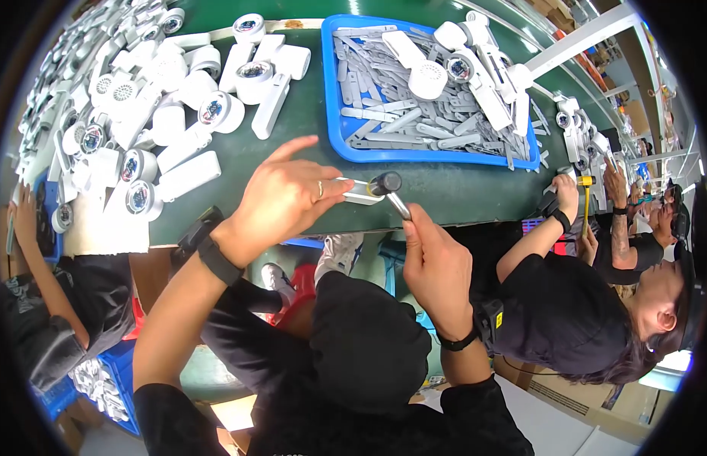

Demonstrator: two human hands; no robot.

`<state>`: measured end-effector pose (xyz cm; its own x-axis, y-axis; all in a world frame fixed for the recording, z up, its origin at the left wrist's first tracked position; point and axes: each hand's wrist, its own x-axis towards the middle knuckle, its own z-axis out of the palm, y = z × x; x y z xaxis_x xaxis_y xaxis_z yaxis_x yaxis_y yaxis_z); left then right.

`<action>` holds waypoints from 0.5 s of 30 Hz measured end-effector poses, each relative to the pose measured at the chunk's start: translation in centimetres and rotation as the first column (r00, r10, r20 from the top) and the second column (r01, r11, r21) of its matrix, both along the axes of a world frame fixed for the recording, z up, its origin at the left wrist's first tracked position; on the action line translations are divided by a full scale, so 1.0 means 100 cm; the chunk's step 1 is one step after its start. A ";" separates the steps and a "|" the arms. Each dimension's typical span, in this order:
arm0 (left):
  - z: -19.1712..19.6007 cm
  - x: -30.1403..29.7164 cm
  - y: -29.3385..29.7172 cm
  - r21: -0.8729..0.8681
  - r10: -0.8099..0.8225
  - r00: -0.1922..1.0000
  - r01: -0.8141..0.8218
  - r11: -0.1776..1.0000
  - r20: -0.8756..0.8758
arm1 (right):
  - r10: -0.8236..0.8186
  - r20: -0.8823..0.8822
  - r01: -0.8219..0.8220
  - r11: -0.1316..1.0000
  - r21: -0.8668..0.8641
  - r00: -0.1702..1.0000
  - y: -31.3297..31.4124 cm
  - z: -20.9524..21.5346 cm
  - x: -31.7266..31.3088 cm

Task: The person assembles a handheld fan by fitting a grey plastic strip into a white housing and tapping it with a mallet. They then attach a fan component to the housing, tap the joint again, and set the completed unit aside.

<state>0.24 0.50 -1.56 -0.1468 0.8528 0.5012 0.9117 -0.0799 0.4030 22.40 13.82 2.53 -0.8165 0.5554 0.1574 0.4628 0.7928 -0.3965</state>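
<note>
Fingers of the left grip (281,190) are closed around the left end of a slim white piece (359,194), with one finger raised clear of it. The piece extends from those fingertips toward the right, over the green worktop (464,194) near its front edge; whether it rests on the surface I cannot tell. The right grip (439,258) is wrapped firmly around the metal handle of a small mallet, whose black head (385,183) sits over the piece's right end, though contact is unclear. So the white piece lies between the two hands, pinched by the left and apart from the right one's fingers. Just beyond them stands a blue tray (429,157) of grey strips (388,114), with a few white housings (428,80) lying on top. More round-ended white units (271,106) are piled to the left.
</note>
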 end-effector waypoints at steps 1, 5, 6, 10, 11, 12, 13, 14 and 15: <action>0.000 -0.001 -0.001 -0.020 0.037 0.999 -0.037 0.999 0.010 | 0.004 -0.003 -0.004 1.000 0.002 1.000 0.001 -0.003 0.000; 0.010 0.003 -0.002 0.008 0.246 0.969 -0.246 0.969 -0.037 | 0.058 -0.113 -0.050 0.996 0.068 0.992 0.005 -0.013 0.002; 0.010 0.001 -0.002 -0.104 0.253 0.967 -0.249 0.963 0.034 | 0.059 -0.110 -0.051 0.996 0.071 0.992 0.006 -0.013 0.002; 0.008 0.001 -0.005 -0.227 0.269 0.958 -0.243 0.943 0.095 | 0.054 0.042 -0.055 0.998 0.011 0.998 -0.006 0.018 -0.008; 0.007 0.001 -0.005 -0.240 0.267 0.960 -0.241 0.941 0.086 | 0.060 -0.058 -0.061 0.998 -0.011 0.997 -0.011 0.020 -0.012; 0.007 0.001 -0.005 -0.243 0.270 0.959 -0.242 0.939 0.086 | 0.063 -0.157 -0.069 0.997 -0.032 0.986 -0.015 0.020 -0.016; 0.006 0.001 -0.005 -0.227 0.273 0.959 -0.250 0.941 0.075 | 0.065 -0.157 -0.072 0.997 -0.035 0.986 -0.016 0.014 -0.020; 0.004 0.001 -0.003 -0.211 0.276 0.959 -0.257 0.943 0.064 | 0.107 -0.079 -0.109 0.994 -0.021 0.991 -0.014 0.003 -0.025; 0.004 0.001 -0.003 -0.213 0.279 0.958 -0.260 0.942 0.065 | 0.148 0.000 -0.147 0.989 -0.009 0.989 -0.014 -0.003 -0.028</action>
<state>0.35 0.18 -1.11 -0.4228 0.8560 0.2975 0.8455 0.2544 0.4695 19.60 12.42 2.26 -0.8898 0.4302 0.1523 0.3415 0.8490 -0.4033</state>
